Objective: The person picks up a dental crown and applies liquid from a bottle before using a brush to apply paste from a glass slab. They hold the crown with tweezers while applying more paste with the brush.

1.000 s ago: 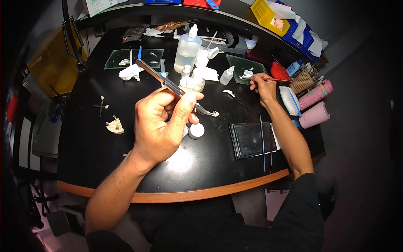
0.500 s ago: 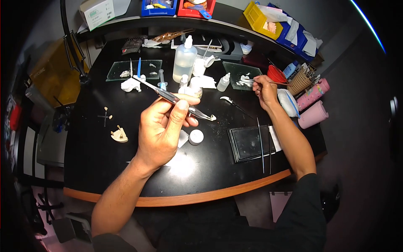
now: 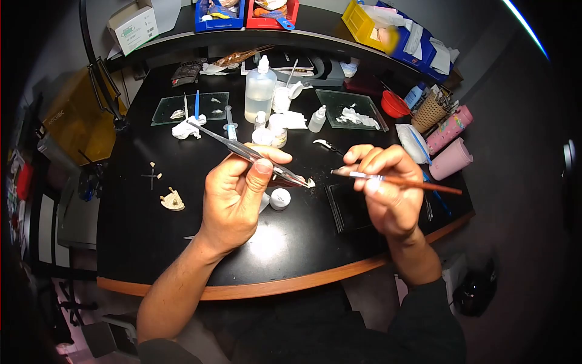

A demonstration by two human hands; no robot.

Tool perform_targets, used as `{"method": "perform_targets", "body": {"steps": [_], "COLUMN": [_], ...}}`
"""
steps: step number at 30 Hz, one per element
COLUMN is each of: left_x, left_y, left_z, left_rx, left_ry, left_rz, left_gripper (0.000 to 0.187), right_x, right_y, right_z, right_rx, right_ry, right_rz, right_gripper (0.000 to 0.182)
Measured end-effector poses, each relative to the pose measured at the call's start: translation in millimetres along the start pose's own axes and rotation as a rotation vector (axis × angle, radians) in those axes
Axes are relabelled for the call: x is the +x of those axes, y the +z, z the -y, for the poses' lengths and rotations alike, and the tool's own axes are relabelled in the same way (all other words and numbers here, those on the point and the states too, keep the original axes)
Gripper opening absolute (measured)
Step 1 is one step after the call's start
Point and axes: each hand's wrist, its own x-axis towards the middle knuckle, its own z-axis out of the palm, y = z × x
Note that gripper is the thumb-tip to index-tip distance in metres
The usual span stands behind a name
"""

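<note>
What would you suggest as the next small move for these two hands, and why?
I would probably ease the brush leftward to the small pale piece: the left hand holds that piece out in the tweezers, and the right hand has the brush's tip facing it, still apart.

So it's a black surface (image 3: pixel 182 255) with a wood edge (image 3: pixel 254 293), and there's a bright glare spot on it, lower middle of the frame. A dark shelf (image 3: pixel 339 42) curves across the top. Black lamp arm (image 3: pixel 91 51) comes down at upper left, yellowish cabinet-looking thing (image 3: pixel 76 115) behind it. Wall's (image 3: pixel 491 67) plain grey at upper right, plus a thin bluish-white light streak (image 3: pixel 527 27) up there. Corners are super dark.
</note>
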Motion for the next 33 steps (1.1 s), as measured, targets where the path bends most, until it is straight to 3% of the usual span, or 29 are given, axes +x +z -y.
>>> {"method": "perform_targets", "body": {"steps": [8,11,13,22,33], "left_x": [4.0,2.0,1.5,-1.3,-5.4], "left_y": [-5.7,-1.4,-0.3,4.4,8.3], "left_z": [-14.1,-7.2,-8.7,-7.5,-5.3], "left_rx": [0.316,0.146,0.133,0.043,-0.041], "left_ry": [0.211,0.190,0.187,0.169,0.085], "left_rz": [0.117,0.076,0.070,0.063,0.052], "left_gripper": [0.023,0.023,0.023,0.021,0.020], "right_x": [-16.4,-24.0,-30.1,-35.7,-35.3], "right_y": [26.0,25.5,32.8,42.7,46.0], "right_z": [-16.0,-18.6,-16.1,-20.0,-22.4], "right_rx": [-0.131,-0.192,-0.227,-0.403,-0.429], "right_ry": [-0.213,-0.224,-0.177,-0.351,-0.394], "right_rz": [-0.053,-0.055,-0.099,-0.061,-0.072], "right_gripper": [0.011,0.012,0.012,0.017,0.017]}}
